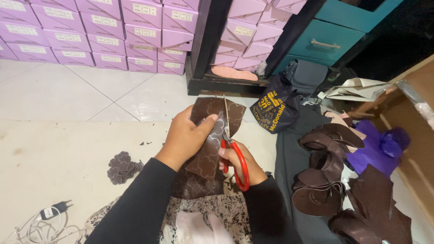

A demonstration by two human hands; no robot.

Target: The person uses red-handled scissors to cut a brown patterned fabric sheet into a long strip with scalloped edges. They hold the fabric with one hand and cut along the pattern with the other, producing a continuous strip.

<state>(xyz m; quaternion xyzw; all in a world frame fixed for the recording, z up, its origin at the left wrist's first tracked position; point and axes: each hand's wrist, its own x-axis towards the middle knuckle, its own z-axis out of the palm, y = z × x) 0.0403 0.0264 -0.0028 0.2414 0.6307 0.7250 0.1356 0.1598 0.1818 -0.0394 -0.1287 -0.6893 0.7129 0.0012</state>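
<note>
Careful, your left hand (187, 135) is pinching the brown sheet (212, 149) while your right hand (237, 160) is gripping the red scissors (233, 149), blades nearing your thumb.

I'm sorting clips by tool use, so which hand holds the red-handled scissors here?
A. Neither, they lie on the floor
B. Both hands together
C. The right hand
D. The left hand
C: the right hand grips the red-handled scissors, their blades cutting into the brown sheet that the left hand holds.
</note>
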